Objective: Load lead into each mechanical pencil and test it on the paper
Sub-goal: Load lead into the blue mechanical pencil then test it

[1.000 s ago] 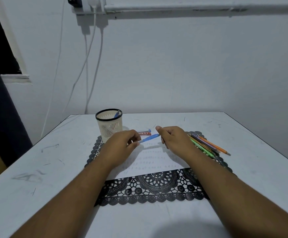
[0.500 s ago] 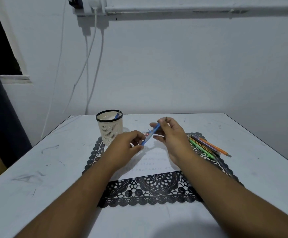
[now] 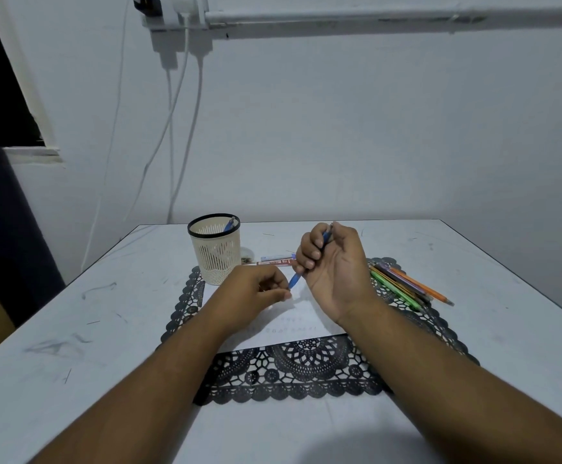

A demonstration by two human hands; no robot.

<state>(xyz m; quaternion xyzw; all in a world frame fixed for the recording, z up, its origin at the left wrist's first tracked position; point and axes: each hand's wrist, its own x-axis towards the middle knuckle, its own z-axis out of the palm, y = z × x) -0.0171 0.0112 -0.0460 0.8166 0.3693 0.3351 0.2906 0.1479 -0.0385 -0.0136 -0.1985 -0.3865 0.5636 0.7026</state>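
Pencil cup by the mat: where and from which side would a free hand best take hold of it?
Grip the cup round its ribbed wall at mid height, coming from its left, with fingers wrapped round the back. It stands upright and tapers downward, so a side wrap should hold. From above, the blue pencil sticking out at the rim is in the way; on its right are the left hand and the lead boxes.

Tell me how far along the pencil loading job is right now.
Done, it seems: one blue pencil stands in the mesh cup, and the paper bears faint marks. In hand: the right hand grips a blue mechanical pencil tip down; the left hand pinches at its tip. Left: the coloured pencils on the mat.
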